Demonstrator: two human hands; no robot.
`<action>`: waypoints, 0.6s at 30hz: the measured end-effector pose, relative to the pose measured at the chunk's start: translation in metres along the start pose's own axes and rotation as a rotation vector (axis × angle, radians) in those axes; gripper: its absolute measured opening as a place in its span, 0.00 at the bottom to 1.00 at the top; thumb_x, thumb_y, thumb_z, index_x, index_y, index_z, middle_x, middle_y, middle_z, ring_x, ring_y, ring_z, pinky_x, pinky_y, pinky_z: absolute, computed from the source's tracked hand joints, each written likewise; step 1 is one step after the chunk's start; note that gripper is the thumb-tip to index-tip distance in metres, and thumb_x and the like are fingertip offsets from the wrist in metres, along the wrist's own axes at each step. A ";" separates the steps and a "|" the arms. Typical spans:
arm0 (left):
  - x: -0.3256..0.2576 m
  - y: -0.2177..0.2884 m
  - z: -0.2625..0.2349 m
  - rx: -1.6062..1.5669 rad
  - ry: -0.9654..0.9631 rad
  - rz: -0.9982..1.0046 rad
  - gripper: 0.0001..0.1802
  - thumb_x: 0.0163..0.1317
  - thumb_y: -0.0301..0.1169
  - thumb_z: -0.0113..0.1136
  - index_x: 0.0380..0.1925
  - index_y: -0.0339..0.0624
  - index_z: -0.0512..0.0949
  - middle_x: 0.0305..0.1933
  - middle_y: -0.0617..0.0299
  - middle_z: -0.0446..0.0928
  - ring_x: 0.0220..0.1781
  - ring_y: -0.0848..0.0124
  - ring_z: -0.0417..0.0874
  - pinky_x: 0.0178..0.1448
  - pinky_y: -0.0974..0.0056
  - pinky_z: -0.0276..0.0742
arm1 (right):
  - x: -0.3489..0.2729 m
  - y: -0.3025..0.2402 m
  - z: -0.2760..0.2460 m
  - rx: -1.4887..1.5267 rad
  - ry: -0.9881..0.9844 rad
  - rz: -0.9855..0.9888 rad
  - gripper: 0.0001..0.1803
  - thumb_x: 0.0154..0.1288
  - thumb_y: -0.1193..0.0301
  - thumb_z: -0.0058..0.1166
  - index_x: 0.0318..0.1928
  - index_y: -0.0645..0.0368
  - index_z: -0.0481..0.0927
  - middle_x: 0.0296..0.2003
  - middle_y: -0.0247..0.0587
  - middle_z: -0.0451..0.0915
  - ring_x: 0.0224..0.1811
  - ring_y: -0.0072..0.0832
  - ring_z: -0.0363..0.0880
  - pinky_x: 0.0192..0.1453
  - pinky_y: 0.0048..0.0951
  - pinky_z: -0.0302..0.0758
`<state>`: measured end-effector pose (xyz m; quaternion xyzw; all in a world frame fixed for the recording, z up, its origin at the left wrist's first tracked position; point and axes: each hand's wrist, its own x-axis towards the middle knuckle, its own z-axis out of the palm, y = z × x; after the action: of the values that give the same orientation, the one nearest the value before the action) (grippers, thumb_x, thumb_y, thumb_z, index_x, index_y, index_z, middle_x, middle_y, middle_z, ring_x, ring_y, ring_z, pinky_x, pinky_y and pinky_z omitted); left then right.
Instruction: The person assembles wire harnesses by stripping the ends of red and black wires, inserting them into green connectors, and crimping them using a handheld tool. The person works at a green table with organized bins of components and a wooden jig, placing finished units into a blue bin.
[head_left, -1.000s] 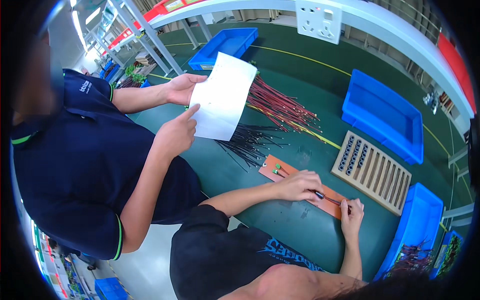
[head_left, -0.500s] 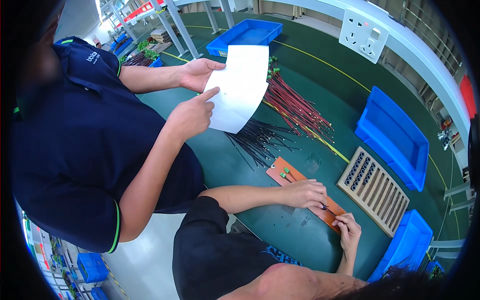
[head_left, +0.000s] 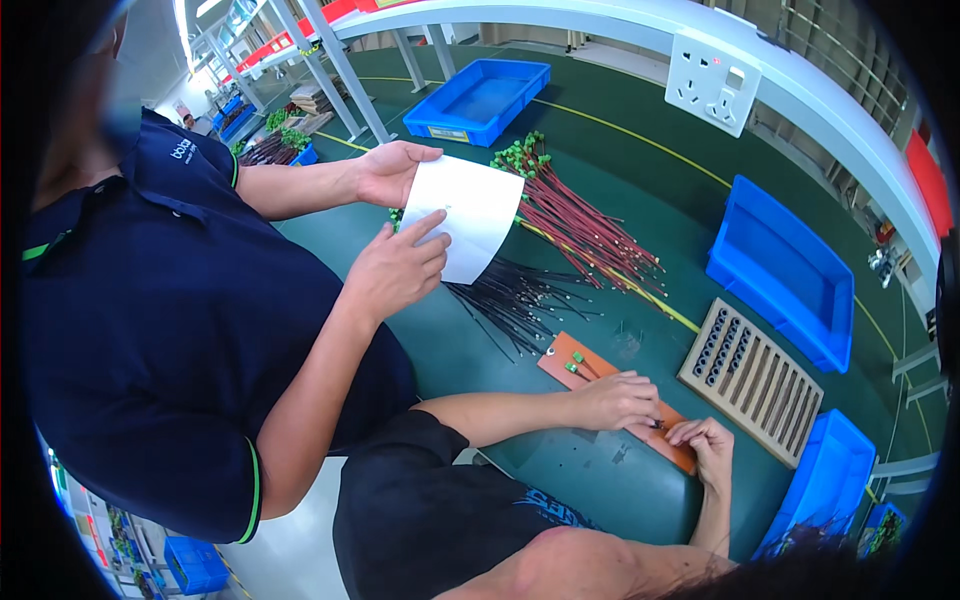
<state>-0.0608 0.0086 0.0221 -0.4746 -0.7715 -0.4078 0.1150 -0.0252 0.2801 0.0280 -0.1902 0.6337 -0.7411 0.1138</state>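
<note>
An orange-brown board (head_left: 560,352) lies on the green table. Two green connectors (head_left: 575,362) with thin cables sit near its far left end, and the cables run under my left hand (head_left: 625,400). The fingers of that hand are closed on a dark cable end (head_left: 657,424) over the board. Just to the right, my right hand (head_left: 706,442) rests at the board's near end with fingers pinched together; whatever lies between them is hidden. Beside me a co-worker in a navy polo holds a white sheet (head_left: 462,215) with one hand and points at it with the other.
Black cables (head_left: 520,300) and red cables with green connectors (head_left: 585,225) lie in bundles beyond the board. To the right is a slotted wooden tray (head_left: 755,380) with black rings in several slots. Blue bins (head_left: 785,275) stand behind and beside it. A white socket panel (head_left: 712,83) hangs above.
The view has shifted slightly. The dark piece that stretched between my hands now shows only as a short bit by my left fingertips. The co-worker's sheet has come lower, uncovering more green connectors.
</note>
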 end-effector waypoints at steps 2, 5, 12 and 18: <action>-0.003 0.004 0.001 -0.005 -0.004 -0.004 0.08 0.62 0.33 0.68 0.39 0.45 0.85 0.38 0.65 0.77 0.43 0.65 0.79 0.46 0.60 0.71 | -0.004 0.004 0.002 0.002 0.003 0.038 0.20 0.73 0.59 0.62 0.32 0.64 0.76 0.29 0.51 0.84 0.37 0.42 0.85 0.50 0.44 0.81; -0.004 0.002 0.001 0.014 -0.022 -0.010 0.09 0.62 0.33 0.68 0.41 0.46 0.85 0.39 0.65 0.77 0.43 0.66 0.78 0.46 0.60 0.71 | -0.002 0.006 0.000 -0.027 -0.043 -0.017 0.18 0.73 0.63 0.61 0.31 0.65 0.78 0.29 0.48 0.84 0.35 0.36 0.84 0.43 0.36 0.80; -0.005 0.007 -0.002 0.087 -0.070 0.019 0.15 0.62 0.37 0.68 0.47 0.45 0.84 0.42 0.64 0.78 0.45 0.66 0.78 0.45 0.61 0.71 | 0.005 -0.002 0.001 -0.035 -0.069 -0.002 0.24 0.77 0.58 0.54 0.27 0.64 0.78 0.27 0.46 0.83 0.33 0.35 0.83 0.43 0.34 0.79; -0.005 0.008 0.002 0.186 -0.067 0.072 0.20 0.60 0.34 0.66 0.51 0.39 0.82 0.44 0.61 0.79 0.46 0.65 0.79 0.45 0.59 0.73 | 0.011 -0.002 -0.002 0.110 -0.115 0.082 0.24 0.81 0.59 0.48 0.27 0.62 0.73 0.22 0.46 0.77 0.30 0.36 0.80 0.38 0.35 0.76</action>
<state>-0.0513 0.0085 0.0226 -0.5029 -0.7919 -0.3136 0.1473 -0.0359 0.2780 0.0308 -0.1998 0.5917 -0.7574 0.1904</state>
